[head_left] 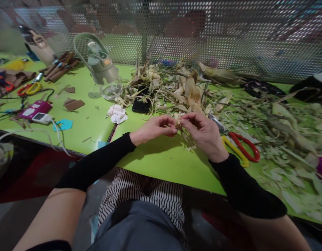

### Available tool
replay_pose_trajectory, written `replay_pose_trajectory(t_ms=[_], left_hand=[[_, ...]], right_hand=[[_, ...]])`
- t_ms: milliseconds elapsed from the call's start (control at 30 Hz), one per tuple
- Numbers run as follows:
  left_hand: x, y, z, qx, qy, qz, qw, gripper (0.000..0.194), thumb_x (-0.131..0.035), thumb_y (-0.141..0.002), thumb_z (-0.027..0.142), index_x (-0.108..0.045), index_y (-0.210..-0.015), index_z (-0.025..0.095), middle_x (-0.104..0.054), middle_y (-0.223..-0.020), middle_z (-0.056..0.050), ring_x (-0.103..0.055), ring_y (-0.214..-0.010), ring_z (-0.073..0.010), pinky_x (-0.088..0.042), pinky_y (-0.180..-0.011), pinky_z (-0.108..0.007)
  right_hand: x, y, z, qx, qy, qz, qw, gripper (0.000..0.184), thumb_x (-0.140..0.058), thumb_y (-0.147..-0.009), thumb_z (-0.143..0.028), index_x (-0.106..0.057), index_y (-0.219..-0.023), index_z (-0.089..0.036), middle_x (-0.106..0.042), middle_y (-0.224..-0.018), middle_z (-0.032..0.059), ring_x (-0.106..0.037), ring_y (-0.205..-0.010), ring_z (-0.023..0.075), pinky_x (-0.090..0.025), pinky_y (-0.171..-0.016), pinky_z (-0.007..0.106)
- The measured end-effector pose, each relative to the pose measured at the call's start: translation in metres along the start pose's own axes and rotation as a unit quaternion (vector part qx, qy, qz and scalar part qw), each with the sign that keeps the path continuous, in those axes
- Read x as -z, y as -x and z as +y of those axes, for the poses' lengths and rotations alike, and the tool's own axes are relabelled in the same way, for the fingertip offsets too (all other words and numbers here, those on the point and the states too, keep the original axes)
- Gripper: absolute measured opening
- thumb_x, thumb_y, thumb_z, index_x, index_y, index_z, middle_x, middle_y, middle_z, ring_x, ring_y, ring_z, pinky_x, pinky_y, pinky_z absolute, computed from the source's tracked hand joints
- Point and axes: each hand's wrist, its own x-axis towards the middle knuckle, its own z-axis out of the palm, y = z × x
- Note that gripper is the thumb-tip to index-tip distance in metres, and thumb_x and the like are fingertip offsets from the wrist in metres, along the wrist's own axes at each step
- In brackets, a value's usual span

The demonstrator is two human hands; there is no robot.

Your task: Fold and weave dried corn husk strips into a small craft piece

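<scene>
Both hands meet over the green table [161, 164], just in front of a heap of dried corn husks [181, 87]. My left hand [154, 129] pinches one side of a small pale husk piece [177, 120], fingers closed. My right hand [202, 134] grips the other side of that same piece, fingers curled around it. Black sleeves cover both forearms. Scissors with one red and one yellow handle [240, 148] lie on the table right behind my right wrist.
A black phone [141, 104] lies at the heap's left edge, next to crumpled white tissue [117, 114]. A grey-green desk fan [98, 61] stands at the back. Far left are more scissors [27, 89], a pink device [34, 108] and cables. Husk scraps [288, 139] cover the right side. A perforated metal screen closes the back.
</scene>
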Motion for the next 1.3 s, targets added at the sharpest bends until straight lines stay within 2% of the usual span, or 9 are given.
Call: replay_pose_trajectory(t_ms=[167,233,467,600,767,900,1033,1167,1300], left_hand=[[-0.003,0.007,0.008,-0.015,-0.16,0.061,0.985,0.022,-0.069,-0.095,0.032,-0.06,-0.083,0.016,-0.064,-0.07,0.002,-0.059,-0.064,-0.0082,-0.049,-0.071,-0.026],[-0.005,0.011,0.012,-0.019,-0.202,0.052,0.978,0.025,-0.064,-0.097,0.032,-0.057,-0.079,0.018,-0.06,-0.065,0.004,-0.056,-0.059,-0.0079,-0.045,-0.065,-0.024],[-0.006,0.018,0.02,-0.005,-0.104,0.044,0.994,0.016,-0.058,-0.089,0.022,-0.053,-0.074,0.018,-0.047,-0.069,0.005,-0.042,-0.059,-0.0057,-0.032,-0.055,-0.02],[-0.005,0.02,0.018,0.006,-0.088,0.034,0.995,0.02,-0.063,-0.091,0.031,-0.056,-0.078,0.018,-0.048,-0.068,0.006,-0.043,-0.06,-0.0058,-0.033,-0.055,-0.02],[-0.005,0.02,0.017,-0.007,-0.042,0.015,0.999,0.029,-0.073,-0.09,0.043,-0.06,-0.099,0.018,-0.065,-0.081,0.002,-0.06,-0.068,-0.0081,-0.048,-0.062,-0.022],[-0.005,0.017,0.011,-0.067,-0.063,0.057,0.994,0.036,-0.076,-0.089,0.046,-0.06,-0.103,0.018,-0.069,-0.083,0.0,-0.065,-0.073,-0.0093,-0.049,-0.063,-0.021],[-0.005,0.014,0.002,-0.156,-0.152,0.083,0.973,0.041,-0.073,-0.091,0.054,-0.061,-0.1,0.016,-0.071,-0.089,-0.002,-0.064,-0.075,-0.0093,-0.05,-0.063,-0.021],[-0.003,0.012,-0.006,-0.22,-0.251,0.074,0.94,0.036,-0.065,-0.099,0.052,-0.063,-0.099,0.016,-0.074,-0.093,-0.005,-0.067,-0.08,-0.011,-0.053,-0.069,-0.023],[0.0,0.011,-0.006,-0.21,-0.326,0.055,0.92,0.031,-0.059,-0.104,0.046,-0.062,-0.1,0.016,-0.075,-0.095,-0.005,-0.067,-0.081,-0.0122,-0.053,-0.074,-0.025]], right_hand=[[0.004,0.0,-0.004,-0.018,0.061,-0.066,0.996,0.033,-0.063,-0.096,-0.055,-0.062,-0.084,-0.024,-0.061,-0.072,0.0005,-0.052,-0.061,0.0162,-0.041,-0.057,0.032],[0.006,0.0,-0.008,-0.02,0.078,-0.102,0.992,0.04,-0.055,-0.101,-0.056,-0.056,-0.076,-0.024,-0.056,-0.067,-0.0002,-0.049,-0.06,0.016,-0.039,-0.058,0.033],[0.008,0.005,-0.015,-0.055,0.028,-0.033,0.998,0.052,-0.056,-0.1,-0.056,-0.041,-0.062,-0.024,-0.04,-0.061,-0.0002,-0.04,-0.058,0.0164,-0.039,-0.059,0.034],[0.011,0.004,-0.013,-0.04,0.035,-0.02,0.998,0.051,-0.056,-0.1,-0.062,-0.048,-0.064,-0.025,-0.048,-0.063,0.0017,-0.046,-0.06,0.0185,-0.042,-0.06,0.036],[0.013,0.003,-0.012,0.006,0.051,-0.066,0.997,0.049,-0.053,-0.101,-0.065,-0.06,-0.073,-0.025,-0.06,-0.071,0.0036,-0.055,-0.065,0.02,-0.045,-0.062,0.036],[0.01,0.005,-0.011,0.016,0.029,-0.089,0.996,0.038,-0.059,-0.099,-0.062,-0.069,-0.094,-0.025,-0.071,-0.09,0.0065,-0.065,-0.079,0.023,-0.052,-0.073,0.039],[0.009,0.007,-0.006,0.013,-0.028,-0.018,0.999,0.034,-0.067,-0.095,-0.054,-0.069,-0.111,-0.025,-0.072,-0.114,0.0094,-0.068,-0.1,0.0263,-0.055,-0.086,0.043],[0.011,0.005,-0.004,-0.021,-0.038,-0.031,0.999,0.04,-0.054,-0.101,-0.058,-0.071,-0.096,-0.023,-0.073,-0.098,0.0078,-0.067,-0.09,0.0245,-0.053,-0.08,0.041],[0.008,0.003,-0.003,-0.013,-0.004,-0.075,0.997,0.04,-0.068,-0.094,-0.062,-0.07,-0.085,-0.023,-0.068,-0.085,0.0045,-0.059,-0.076,0.0205,-0.047,-0.069,0.036]])
